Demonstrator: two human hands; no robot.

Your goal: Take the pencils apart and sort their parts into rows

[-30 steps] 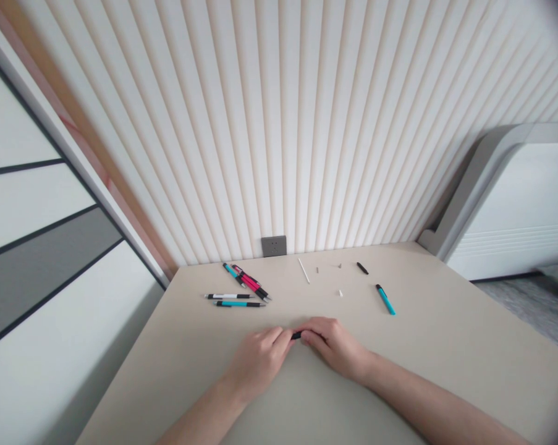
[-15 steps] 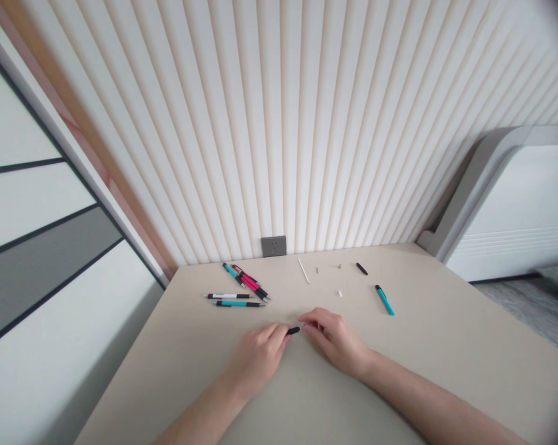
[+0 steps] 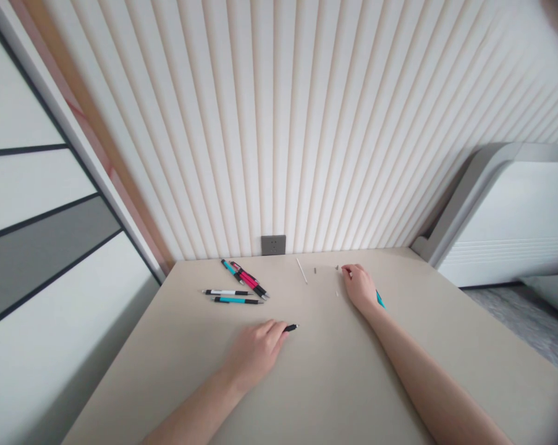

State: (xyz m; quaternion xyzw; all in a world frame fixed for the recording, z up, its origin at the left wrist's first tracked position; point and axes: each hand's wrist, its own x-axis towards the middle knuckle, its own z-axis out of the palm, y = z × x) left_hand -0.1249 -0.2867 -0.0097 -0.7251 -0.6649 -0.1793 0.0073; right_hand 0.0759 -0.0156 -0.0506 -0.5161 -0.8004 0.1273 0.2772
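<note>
Black pen is clamped in the left hand, tip exposed, above the table; right hand is beside the metal part, finger closure indeterminable; teal barrel lies partly hidden behind it; white refill lies farther left.

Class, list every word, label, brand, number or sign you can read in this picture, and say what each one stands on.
No text can be read anywhere.
White pen, pink pens: too small to tell whether anything is printed.
Black pen part in the left hand: too small.
Wall socket: holes show, no readable lettering.
</note>
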